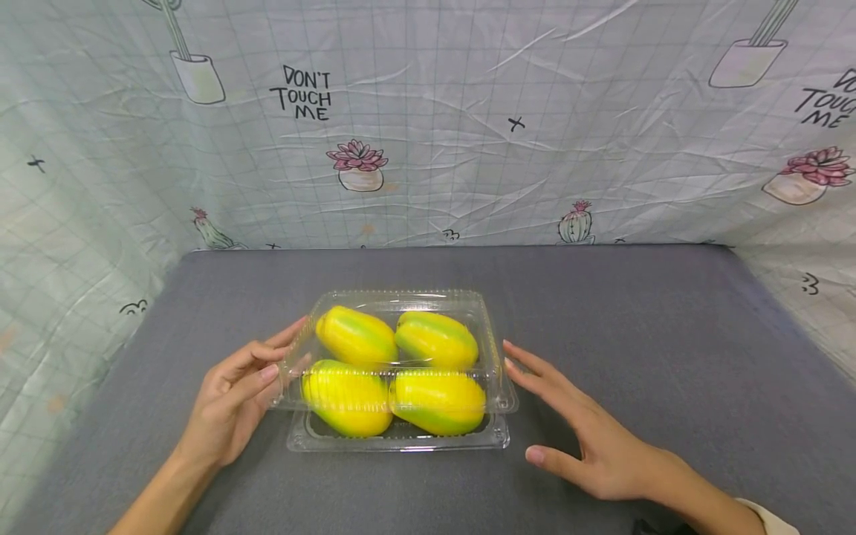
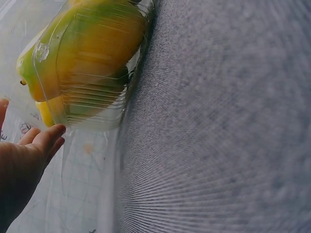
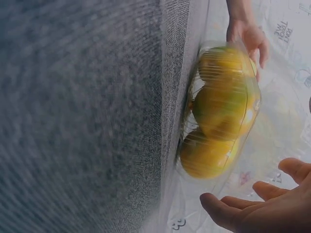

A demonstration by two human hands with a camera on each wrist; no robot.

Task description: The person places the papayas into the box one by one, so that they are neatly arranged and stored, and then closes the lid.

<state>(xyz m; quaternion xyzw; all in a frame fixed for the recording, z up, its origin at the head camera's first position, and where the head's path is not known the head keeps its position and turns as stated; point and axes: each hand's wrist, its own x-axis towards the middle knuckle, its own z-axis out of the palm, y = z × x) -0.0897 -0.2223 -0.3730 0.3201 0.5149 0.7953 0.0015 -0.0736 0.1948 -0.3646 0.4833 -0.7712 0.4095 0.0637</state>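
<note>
Several yellow-green fruits (image 1: 438, 401), papaya-like in shape, fill a clear plastic tray (image 1: 401, 448) in the head view. Over them lies a transparent ribbed lid (image 1: 394, 296), its front rim standing above the tray's rim. My left hand (image 1: 230, 394) pinches the lid's left edge, thumb above and fingers partly seen through the plastic. In the left wrist view, the fingertips (image 2: 59, 130) meet the rim. To the right, my right hand (image 1: 588, 438) has its fingers spread, with two fingertips right at the lid's right edge and the thumb apart.
A grey cloth-covered table (image 1: 635, 319) lies beneath the container. Behind it hangs a white grid-patterned curtain (image 1: 435, 89) printed with potted plants and words, which also closes in both sides. A small dark object (image 1: 658, 527) shows at the bottom edge beside the right forearm.
</note>
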